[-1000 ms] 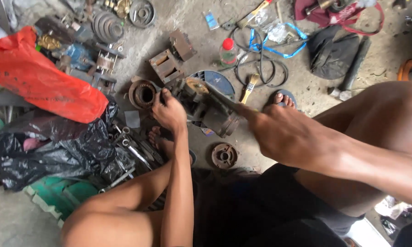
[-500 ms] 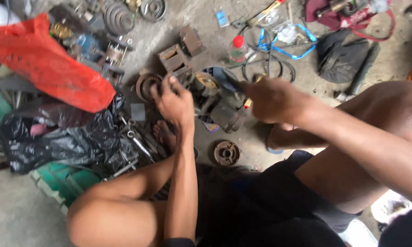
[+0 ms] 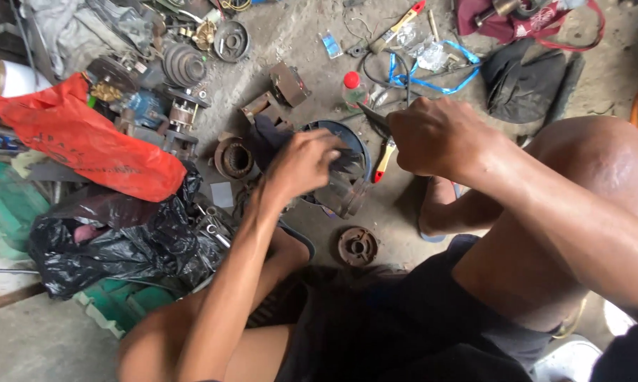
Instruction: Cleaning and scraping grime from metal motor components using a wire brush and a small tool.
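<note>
Your left hand (image 3: pixel 306 164) grips the dark metal part (image 3: pixel 343 185) on the floor. Your right hand (image 3: pixel 432 136) is clenched on a tool (image 3: pixel 370 117) just above it. The part looks half open. A rusty ring (image 3: pixel 357 245) lies below it.

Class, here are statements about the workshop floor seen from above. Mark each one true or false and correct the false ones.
1. The left hand rests on a dark metal part. True.
2. The right hand is empty. False: it grips a dark tool.
3. The red plastic bag lies right of the hands. False: it lies to their left.
4. A rusty round disc lies on the floor below the hands. True.
</note>
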